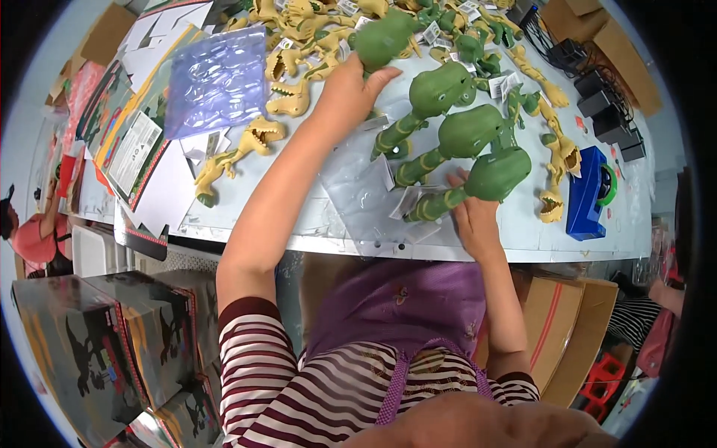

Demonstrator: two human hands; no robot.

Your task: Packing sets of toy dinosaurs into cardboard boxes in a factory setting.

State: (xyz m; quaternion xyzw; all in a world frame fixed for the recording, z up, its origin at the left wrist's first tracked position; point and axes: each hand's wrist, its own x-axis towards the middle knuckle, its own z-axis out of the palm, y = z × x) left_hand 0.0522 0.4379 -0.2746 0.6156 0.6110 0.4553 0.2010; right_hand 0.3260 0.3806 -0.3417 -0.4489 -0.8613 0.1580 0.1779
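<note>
My left hand [351, 95] is closed round a green toy dinosaur [385, 39] at the far side of the table, its thumb pointing right. Three more green toy dinosaurs stand in a slanting row to the right: the farthest [441, 88], the middle one [472, 131] and the nearest [499, 175]. At the nearest one, my right hand [479, 222] has its fingers and thumb around the part under the large green head, which hides some of the fingers. Clear plastic film [362, 198] lies beneath and beside the row.
Yellow toy dinosaurs [302, 67] are heaped at the back; one [239, 158] lies at left. A clear blister tray [216, 78] and printed cards [131, 160] are on the left. At right sit a blue tape dispenser [586, 196] and black adapters [601, 101]. Printed boxes [82, 343] stand below left.
</note>
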